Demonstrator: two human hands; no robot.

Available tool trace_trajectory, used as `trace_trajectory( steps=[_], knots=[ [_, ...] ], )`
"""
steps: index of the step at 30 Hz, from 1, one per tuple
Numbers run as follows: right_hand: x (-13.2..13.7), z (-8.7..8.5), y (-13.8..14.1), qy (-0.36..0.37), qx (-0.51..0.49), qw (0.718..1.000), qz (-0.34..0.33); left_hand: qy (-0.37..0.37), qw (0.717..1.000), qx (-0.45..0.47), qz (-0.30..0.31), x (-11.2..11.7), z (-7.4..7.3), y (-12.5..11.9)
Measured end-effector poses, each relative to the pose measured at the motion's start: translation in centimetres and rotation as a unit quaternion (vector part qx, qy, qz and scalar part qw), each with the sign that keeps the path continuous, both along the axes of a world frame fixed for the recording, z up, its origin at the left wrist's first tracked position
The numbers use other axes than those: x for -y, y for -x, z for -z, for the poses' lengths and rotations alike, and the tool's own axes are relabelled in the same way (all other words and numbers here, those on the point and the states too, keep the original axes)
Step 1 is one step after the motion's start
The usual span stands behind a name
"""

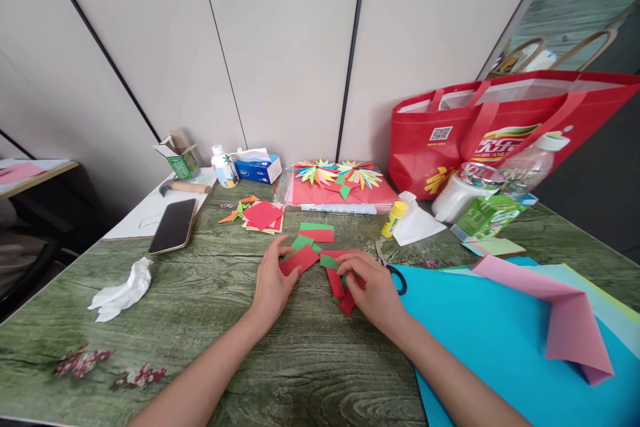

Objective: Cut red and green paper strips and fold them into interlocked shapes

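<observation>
My left hand (273, 280) curls round the left end of a red paper strip (303, 259), its thumb at the near edge and fingers at the far one. A green paper strip (302, 242) lies just behind that. On the right, my right hand (373, 287) pinches at a small green paper strip (327, 261), and its fingers hide part of the pile. Red paper strips (336, 284) overlap green ones under these fingertips. Just beyond both hands lies another red strip (316, 235) against a green one. Black-handled scissors (399, 279) rest beside my right hand, partly covered.
A yellow glue stick (395, 219) stands behind the scissors. Blue paper sheets (465, 320) and folded pink paper (575, 320) cover the right side. Further back are stacked paper squares (263, 215), paper pinwheels (356, 175) and a red bag (425, 147). A phone (173, 227) and hammer (187, 187) lie left.
</observation>
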State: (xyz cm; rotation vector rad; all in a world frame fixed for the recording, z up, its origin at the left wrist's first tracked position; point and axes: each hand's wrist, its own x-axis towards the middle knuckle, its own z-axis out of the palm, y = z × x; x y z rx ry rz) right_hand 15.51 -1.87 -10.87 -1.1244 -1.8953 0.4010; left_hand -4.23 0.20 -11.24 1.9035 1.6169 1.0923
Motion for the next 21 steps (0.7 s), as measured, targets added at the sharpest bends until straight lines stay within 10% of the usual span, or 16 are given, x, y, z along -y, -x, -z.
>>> trace_trajectory(
  steps=[13,21],
  knots=[
    [-0.3,1.4,0.0,0.027,0.120,0.992,0.008,-0.029,0.998,-0.059,0.022,0.1,0.7,0.2],
    [-0.2,0.6,0.0,0.008,0.017,0.998,0.053,-0.108,0.993,0.039,0.011,0.6,-1.0,-0.6]
  ],
)
